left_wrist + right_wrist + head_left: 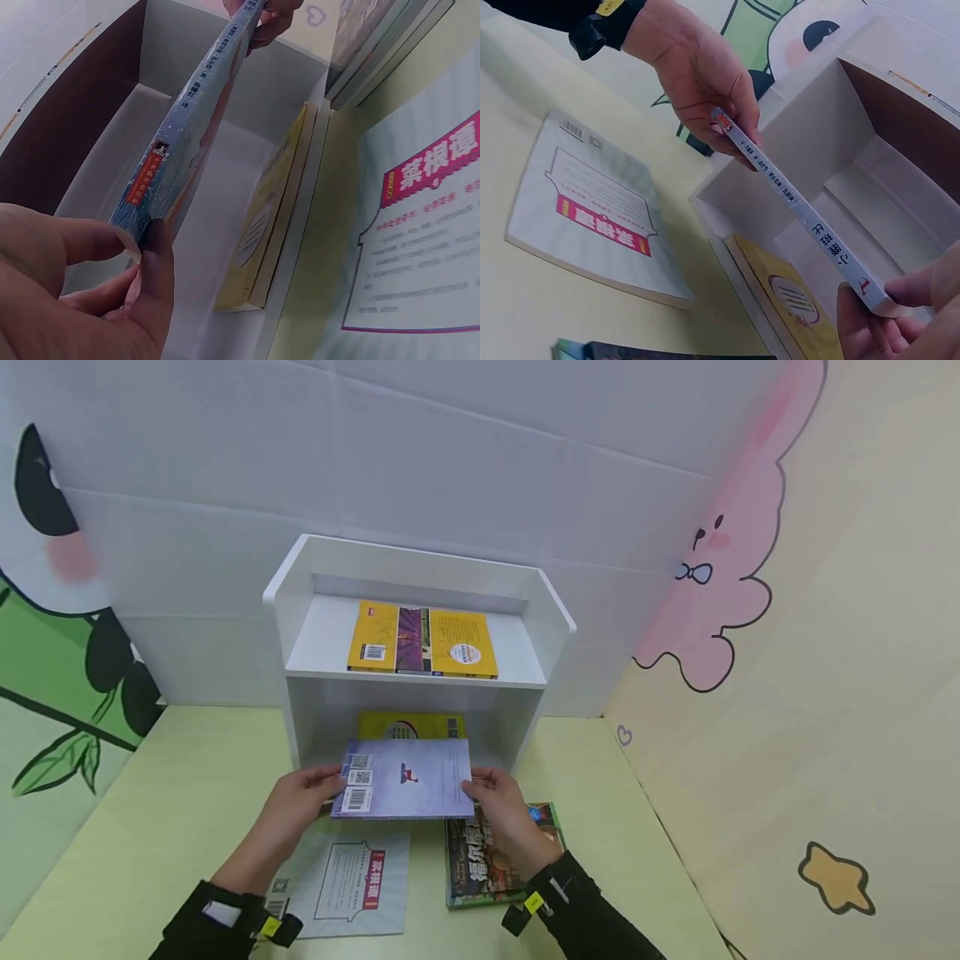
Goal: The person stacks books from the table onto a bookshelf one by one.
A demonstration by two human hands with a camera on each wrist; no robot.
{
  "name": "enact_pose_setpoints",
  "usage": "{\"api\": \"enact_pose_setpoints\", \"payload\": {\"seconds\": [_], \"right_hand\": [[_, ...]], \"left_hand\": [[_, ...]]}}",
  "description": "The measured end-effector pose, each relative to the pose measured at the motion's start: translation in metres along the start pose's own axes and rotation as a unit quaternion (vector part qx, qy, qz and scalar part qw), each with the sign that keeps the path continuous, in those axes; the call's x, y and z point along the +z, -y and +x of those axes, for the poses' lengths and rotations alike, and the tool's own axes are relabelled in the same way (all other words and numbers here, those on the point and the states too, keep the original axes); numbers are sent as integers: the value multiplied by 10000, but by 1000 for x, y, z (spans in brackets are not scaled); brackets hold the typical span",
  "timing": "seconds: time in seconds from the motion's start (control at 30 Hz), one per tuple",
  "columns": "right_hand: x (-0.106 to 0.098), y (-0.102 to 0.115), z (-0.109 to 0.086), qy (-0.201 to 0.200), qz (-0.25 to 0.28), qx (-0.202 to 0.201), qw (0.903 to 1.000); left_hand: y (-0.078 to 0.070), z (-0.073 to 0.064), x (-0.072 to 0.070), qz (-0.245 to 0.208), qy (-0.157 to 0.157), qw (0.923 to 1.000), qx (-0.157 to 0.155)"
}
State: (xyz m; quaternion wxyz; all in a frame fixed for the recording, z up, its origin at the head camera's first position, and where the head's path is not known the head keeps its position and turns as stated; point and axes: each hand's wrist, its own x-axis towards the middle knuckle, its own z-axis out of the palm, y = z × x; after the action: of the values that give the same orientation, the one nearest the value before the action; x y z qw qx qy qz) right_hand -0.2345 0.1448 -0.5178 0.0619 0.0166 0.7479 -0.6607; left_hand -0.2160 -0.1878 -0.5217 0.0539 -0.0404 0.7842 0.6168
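A thin lavender book [431, 781] with barcodes on its cover is held level by both hands, in front of the lower compartment of a white shelf [300, 718]. My left hand [296, 802] pinches its left end between thumb and fingers. At the opposite end my right hand [506, 810] pinches it the same way. The spine [176, 142] with printed characters faces the wrist cameras. Inside the lower compartment lies a yellow book [412, 725], partly covered by the lavender one in the head view; the left wrist view shows its edge beyond the held book.
A yellow book with a purple band [465, 643] lies on the upper shelf. On the pale table [187, 793] in front are a light grey-green book [352, 893] at left and a dark, colourful book [480, 868] under the right wrist. Walls stand behind and at right.
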Motion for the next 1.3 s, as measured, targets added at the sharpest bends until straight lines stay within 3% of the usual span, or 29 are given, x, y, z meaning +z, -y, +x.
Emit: {"api": "enact_pose_setpoints", "payload": {"seconds": [0.33, 0.57, 0.87, 1.13, 1.3], "right_hand": [[-4, 6, 30, -150, -205, -103, 9996], [-5, 3, 52, -92, -94, -80, 9999], [2, 2, 83, -453, -265, -201, 9984], [8, -3, 107, -641, -524, -351, 9959], [12, -14, 120, -738, -851, -357, 9930]], "left_hand": [[-3, 39, 7, 19, -133, 9999, 91], [-4, 70, 12, 353, -200, 9992, 63], [-1, 103, 14, 564, -252, 9978, 224], [0, 120, 17, 515, -398, 9978, 145], [-1, 120, 20, 662, -521, 9964, -5]]}}
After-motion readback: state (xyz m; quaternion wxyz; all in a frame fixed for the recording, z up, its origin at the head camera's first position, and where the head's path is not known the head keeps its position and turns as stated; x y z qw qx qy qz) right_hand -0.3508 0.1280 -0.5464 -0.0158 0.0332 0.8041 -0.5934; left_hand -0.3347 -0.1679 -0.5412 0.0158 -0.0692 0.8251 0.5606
